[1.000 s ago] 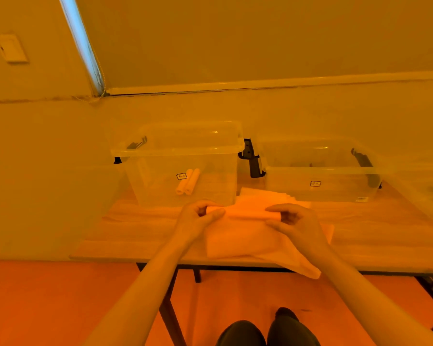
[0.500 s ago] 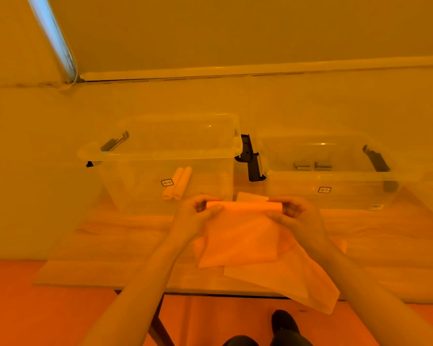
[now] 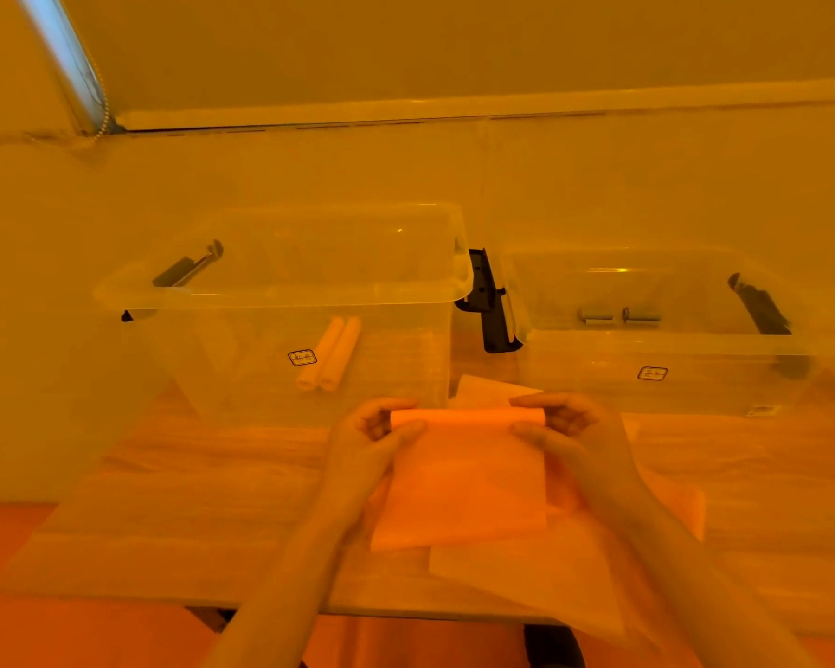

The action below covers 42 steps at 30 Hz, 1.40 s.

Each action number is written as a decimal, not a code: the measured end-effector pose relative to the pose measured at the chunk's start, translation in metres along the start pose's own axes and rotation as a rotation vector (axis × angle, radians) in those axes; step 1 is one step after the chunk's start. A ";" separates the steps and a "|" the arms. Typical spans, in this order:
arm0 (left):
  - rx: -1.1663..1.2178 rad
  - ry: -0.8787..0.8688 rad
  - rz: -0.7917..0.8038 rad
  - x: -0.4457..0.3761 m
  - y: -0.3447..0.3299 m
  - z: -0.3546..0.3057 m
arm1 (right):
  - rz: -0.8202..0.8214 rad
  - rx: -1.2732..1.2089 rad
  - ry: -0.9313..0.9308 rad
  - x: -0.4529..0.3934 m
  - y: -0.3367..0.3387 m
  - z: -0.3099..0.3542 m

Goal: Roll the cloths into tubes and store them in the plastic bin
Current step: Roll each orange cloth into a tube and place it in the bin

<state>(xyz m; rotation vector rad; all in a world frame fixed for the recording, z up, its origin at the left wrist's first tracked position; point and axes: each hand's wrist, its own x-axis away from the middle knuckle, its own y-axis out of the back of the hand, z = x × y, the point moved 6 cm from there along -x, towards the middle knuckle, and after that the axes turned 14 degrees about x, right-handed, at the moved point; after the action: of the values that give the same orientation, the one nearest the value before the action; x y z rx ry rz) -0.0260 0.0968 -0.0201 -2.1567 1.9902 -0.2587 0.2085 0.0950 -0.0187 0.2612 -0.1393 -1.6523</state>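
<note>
On the wooden table [image 3: 203, 499], largest first:

Left plastic bin [image 3: 280, 291], clear, open-topped; 2 rolled cloths [image 3: 330, 353] already inside, side by side on its floor. Right plastic bin [image 3: 647, 339], clear, holding 2 darker rolls [image 3: 618, 314] toward the back. Between the bins, a black latch [image 3: 490, 306].

Loose cloths [image 3: 526, 571], pale, spread flat under the work and overhanging the near table edge; count not readable, at least 2 layers.

Orange cloth [image 3: 459, 479], lifted off the pile, far edge turned into a thin roll, remainder hanging flat toward the viewer. Compared with 1 second earlier: roll raised and carried slightly nearer the bins, more of the sheet drawn clear of the pile and hanging open below; roll itself not visibly thicker. Judged: rolling barely begun, most of the sheet left to wind, storing not yet possible.

Left hand [image 3: 367, 441], pinching the roll's left end between thumb and curled fingers. Right hand [image 3: 574, 436], pinching the right end likewise. Roll spanning directly between the 2 hands, touching both, just in front of the left bin's near wall.
</note>
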 end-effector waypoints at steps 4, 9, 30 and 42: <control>0.054 -0.025 0.003 0.003 0.005 -0.001 | -0.029 -0.045 0.044 0.003 -0.003 -0.002; 0.011 -0.033 -0.008 0.003 0.007 -0.001 | -0.088 -0.057 0.101 0.005 -0.001 0.000; -0.068 -0.094 -0.031 0.004 0.006 0.002 | -0.055 -0.086 0.088 0.011 0.000 -0.005; -0.074 -0.129 0.043 0.001 0.003 0.004 | -0.065 -0.121 0.052 0.010 0.001 -0.009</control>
<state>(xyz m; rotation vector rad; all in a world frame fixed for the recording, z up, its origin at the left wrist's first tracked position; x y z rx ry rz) -0.0277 0.0958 -0.0243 -2.1122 2.0006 -0.0386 0.2107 0.0851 -0.0285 0.2182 0.0084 -1.7100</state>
